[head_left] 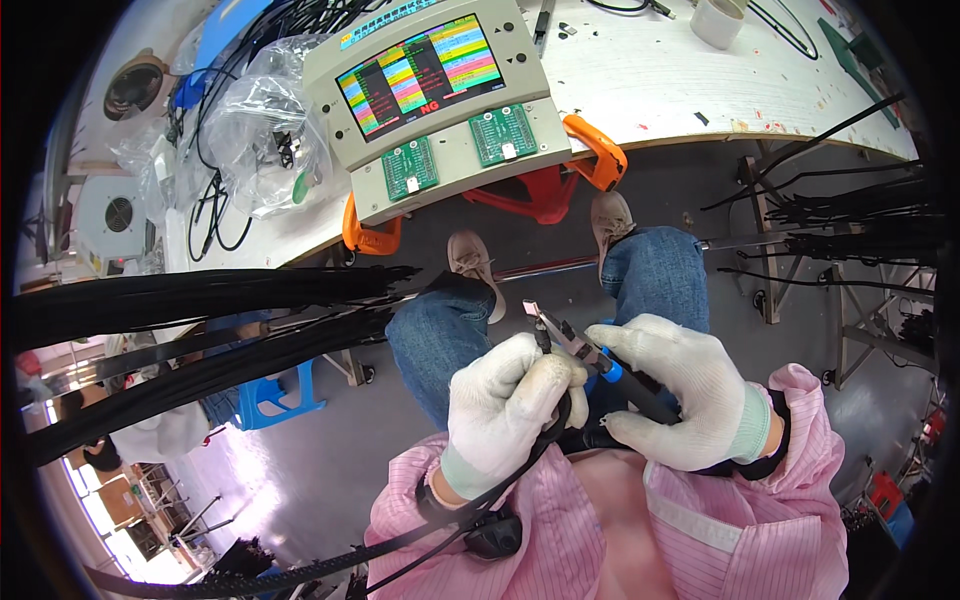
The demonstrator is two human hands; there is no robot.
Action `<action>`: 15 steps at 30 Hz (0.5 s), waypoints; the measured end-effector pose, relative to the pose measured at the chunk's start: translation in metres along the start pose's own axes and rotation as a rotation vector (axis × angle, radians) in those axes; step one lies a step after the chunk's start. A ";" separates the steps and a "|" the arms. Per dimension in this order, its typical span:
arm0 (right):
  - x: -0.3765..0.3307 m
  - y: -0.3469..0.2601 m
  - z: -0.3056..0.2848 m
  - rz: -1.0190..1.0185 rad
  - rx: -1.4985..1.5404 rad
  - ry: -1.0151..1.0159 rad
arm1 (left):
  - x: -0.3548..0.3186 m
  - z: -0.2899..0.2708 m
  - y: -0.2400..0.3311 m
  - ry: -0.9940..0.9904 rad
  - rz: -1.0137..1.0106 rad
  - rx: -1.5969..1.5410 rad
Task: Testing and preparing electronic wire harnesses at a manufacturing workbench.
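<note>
Fingers, left hand: white-gloved; thumb and forefinger pinched together on the end of a black cable, just below the centre of the frame
Fingers, right hand: white-gloved; partly curled round black-and-blue pliers, right of the left hand
Plug: small and metal-tipped, near the centre of the frame, just above the left fingertips; the plier jaws lie right beside it; whether they grip anything I cannot tell
Cable run: from the left hand down to the lower left
Tester: beige, with a lit, multicoloured screen, upper middle of the frame; two green circuit boards sit on its front ledge
Worktable: white, across the top; a tape roll stands at upper right; clear plastic bags lie at upper left
Stool: blue, left of the frame's middle
</note>
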State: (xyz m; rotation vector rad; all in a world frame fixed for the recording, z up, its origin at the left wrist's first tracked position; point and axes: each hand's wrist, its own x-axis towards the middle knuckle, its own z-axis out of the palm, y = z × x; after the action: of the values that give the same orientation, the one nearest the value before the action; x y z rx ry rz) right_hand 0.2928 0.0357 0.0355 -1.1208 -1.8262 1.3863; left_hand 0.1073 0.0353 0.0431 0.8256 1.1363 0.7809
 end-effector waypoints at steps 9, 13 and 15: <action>0.000 0.001 -0.003 0.015 0.006 -0.089 | 0.009 -0.010 -0.003 0.161 0.294 -0.008; 0.001 0.001 -0.001 0.019 0.015 -0.103 | 0.008 -0.013 0.009 0.188 0.207 0.031; 0.001 0.002 0.000 0.006 0.026 -0.102 | 0.009 -0.015 0.008 0.180 0.123 0.094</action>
State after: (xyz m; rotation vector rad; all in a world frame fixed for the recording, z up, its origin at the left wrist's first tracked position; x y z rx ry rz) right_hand 0.2925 0.0363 0.0337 -1.0607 -1.8717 1.4912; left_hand 0.0943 0.0491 0.0434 0.9244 1.2993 0.9239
